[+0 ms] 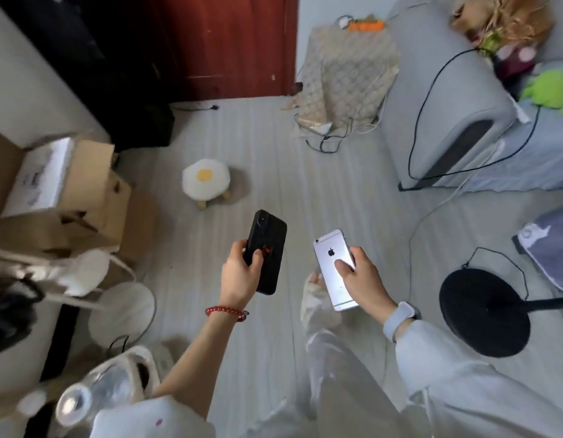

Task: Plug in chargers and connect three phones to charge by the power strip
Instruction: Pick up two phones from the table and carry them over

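Note:
My left hand (240,273) grips a black phone (267,248) in a dark case with a small red mark, its back facing up. In my right hand (362,278) I hold a silver phone (332,263), back up, thumb across it. Both phones hover over the light floor at mid frame, side by side and apart. A black cable (430,90) loops over the grey bed end at the right, and a thin white cable (411,235) trails across the floor. No power strip or third phone shows.
A small egg-shaped stool (206,178) stands ahead on the floor. Cardboard boxes (68,191) pile up at left. A patterned bag (346,74) leans by the red door (229,42). A black round stand base (484,312) sits at right, near the grey bed (438,99).

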`<state>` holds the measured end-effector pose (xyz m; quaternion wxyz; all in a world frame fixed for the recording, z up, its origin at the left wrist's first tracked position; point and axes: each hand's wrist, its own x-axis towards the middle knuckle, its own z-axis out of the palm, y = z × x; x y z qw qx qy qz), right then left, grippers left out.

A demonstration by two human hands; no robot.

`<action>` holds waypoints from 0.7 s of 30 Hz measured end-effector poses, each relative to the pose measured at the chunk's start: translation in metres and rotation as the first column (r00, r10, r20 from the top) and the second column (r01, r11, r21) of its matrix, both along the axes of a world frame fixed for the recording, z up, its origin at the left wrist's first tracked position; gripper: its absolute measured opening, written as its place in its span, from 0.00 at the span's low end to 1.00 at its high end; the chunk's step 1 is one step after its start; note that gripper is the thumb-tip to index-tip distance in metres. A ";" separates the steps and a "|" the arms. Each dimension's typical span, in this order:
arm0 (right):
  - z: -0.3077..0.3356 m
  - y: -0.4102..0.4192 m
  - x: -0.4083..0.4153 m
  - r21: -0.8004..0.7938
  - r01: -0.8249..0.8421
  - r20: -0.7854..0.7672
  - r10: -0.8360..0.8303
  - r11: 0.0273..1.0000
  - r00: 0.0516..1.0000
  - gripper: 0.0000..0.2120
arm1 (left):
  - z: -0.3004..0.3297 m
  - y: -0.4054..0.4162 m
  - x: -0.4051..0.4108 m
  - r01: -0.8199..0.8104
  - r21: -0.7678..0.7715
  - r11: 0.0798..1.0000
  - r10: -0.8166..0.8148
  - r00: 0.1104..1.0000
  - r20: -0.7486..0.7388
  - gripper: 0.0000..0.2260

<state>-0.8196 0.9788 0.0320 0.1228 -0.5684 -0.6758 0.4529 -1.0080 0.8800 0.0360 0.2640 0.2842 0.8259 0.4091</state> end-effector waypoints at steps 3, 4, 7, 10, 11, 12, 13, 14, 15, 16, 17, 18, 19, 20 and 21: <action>-0.003 0.085 -0.022 0.004 0.057 -0.015 -0.057 0.998 0.998 0.10 | 0.000 0.098 -0.028 0.046 0.015 0.999 -0.046 0.999 0.009 0.10; -0.002 0.118 -0.030 0.003 0.067 -0.020 -0.067 0.998 0.998 0.10 | 0.002 0.133 -0.038 0.056 0.013 0.998 -0.056 0.998 0.017 0.10; 0.007 0.210 -0.058 0.022 0.069 -0.011 -0.068 0.997 0.998 0.09 | 0.015 0.227 -0.063 0.076 0.025 0.997 -0.077 0.996 0.042 0.10; 0.017 0.292 -0.089 0.019 0.079 -0.012 -0.079 0.997 0.997 0.08 | 0.026 0.305 -0.091 0.073 0.048 0.996 -0.076 0.995 0.065 0.08; 0.019 0.311 -0.098 0.013 0.080 -0.012 -0.080 0.997 0.997 0.07 | 0.029 0.325 -0.100 0.066 0.049 0.997 -0.069 0.995 0.066 0.07; 0.021 0.334 -0.108 0.007 0.079 -0.017 -0.079 0.997 0.997 0.06 | 0.031 0.348 -0.111 0.056 0.048 0.997 -0.059 0.996 0.062 0.06; 0.021 0.357 -0.119 0.003 0.075 -0.021 -0.074 0.997 0.997 0.06 | 0.032 0.372 -0.123 0.049 0.044 0.998 -0.051 0.997 0.057 0.06; 0.020 0.380 -0.130 0.000 0.070 -0.024 -0.069 0.998 0.997 0.06 | 0.032 0.397 -0.136 0.044 0.040 0.998 -0.046 0.998 0.051 0.07; 0.020 0.403 -0.141 -0.001 0.068 -0.026 -0.068 0.998 0.997 0.06 | 0.031 0.422 -0.148 0.042 0.032 0.999 -0.043 0.998 0.043 0.09; 0.019 0.421 -0.150 -0.003 0.069 -0.030 -0.069 0.998 0.997 0.05 | 0.030 0.442 -0.159 0.044 0.024 0.999 -0.044 0.999 0.031 0.10; 0.016 0.444 -0.160 -0.009 0.075 -0.037 -0.075 0.997 0.996 0.03 | 0.028 0.467 -0.171 0.049 0.018 0.999 -0.049 0.999 0.023 0.10; 0.012 0.467 -0.170 -0.016 0.086 -0.039 -0.086 0.996 0.996 0.02 | 0.024 0.491 -0.182 0.055 0.014 0.998 -0.055 0.998 0.024 0.10; 0.008 0.491 -0.180 -0.016 0.095 -0.038 -0.096 0.995 0.995 0.02 | 0.019 0.517 -0.193 0.061 0.014 0.998 -0.061 0.998 0.031 0.10; 0.005 0.516 -0.190 -0.013 0.107 -0.036 -0.107 0.994 0.994 0.02 | 0.014 0.543 -0.204 0.064 0.017 0.998 -0.065 0.997 0.043 0.10; 0.003 0.538 -0.199 -0.008 0.119 -0.032 -0.119 0.993 0.992 0.03 | 0.010 0.567 -0.213 0.068 0.022 0.997 -0.069 0.996 0.056 0.10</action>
